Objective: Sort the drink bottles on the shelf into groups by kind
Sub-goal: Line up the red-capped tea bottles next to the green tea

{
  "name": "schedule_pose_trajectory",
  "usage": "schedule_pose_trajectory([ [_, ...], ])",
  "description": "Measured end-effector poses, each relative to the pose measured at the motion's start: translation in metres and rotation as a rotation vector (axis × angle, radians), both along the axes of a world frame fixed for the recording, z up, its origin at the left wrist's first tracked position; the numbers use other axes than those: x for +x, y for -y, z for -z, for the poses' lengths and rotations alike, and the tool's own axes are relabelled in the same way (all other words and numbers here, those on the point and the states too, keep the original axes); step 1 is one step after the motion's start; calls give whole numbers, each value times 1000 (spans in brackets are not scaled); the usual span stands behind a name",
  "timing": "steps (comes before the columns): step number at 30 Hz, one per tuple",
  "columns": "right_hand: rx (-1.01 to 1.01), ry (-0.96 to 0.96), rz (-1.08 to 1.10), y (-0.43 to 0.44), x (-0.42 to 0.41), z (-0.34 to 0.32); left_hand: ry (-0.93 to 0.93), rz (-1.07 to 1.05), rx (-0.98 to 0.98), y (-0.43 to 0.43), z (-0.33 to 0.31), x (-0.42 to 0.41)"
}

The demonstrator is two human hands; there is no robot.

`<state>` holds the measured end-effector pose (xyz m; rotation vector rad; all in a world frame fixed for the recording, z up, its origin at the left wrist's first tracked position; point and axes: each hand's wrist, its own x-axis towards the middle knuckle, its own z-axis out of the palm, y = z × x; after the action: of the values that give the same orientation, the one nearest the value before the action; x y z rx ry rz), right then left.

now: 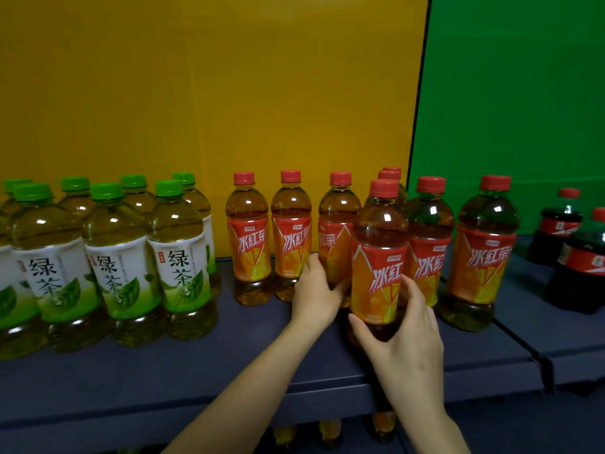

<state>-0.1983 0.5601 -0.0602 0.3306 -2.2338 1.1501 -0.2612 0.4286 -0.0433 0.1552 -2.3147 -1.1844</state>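
A dark shelf (196,371) is carrying three kinds of drink. The green tea bottles (118,267) are standing packed together at the left, in front of a yellow panel (212,93). The cola bottles (559,224) are sitting well apart at the far right, on the neighbouring shelf section before a green panel (510,93). Between them the iced tea bottles (249,244) (red caps, orange labels) are standing upright: two side by side at the back, then a tighter knot further right, with a further pair (484,257) just beyond it toward the cola. Lower bottles (330,430) are showing dimly below the shelf edge.

The front bottle (378,267) is sitting nearest the camera. It is covering part of the third bottle (337,237) and nearly all of two others behind, whose caps alone are showing.

The left hand (316,290) is wrapping its fingers round the lower half of the third bottle, the fingertips disappearing behind the front bottle. The right hand (409,326) is gripping the front bottle low down. Its thumb (360,326) is pressing the left side near the base, and its fingers (412,290) are curling round the right side, just beside the neighbouring bottle. Whether this bottle is resting on the shelf cannot be told.
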Motion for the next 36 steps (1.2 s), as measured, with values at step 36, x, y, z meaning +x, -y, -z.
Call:
schedule_pose_trajectory([
  [36, 89, 23, -268, 29, -11, -16, -154, -385, 52, 66, -7, 103],
])
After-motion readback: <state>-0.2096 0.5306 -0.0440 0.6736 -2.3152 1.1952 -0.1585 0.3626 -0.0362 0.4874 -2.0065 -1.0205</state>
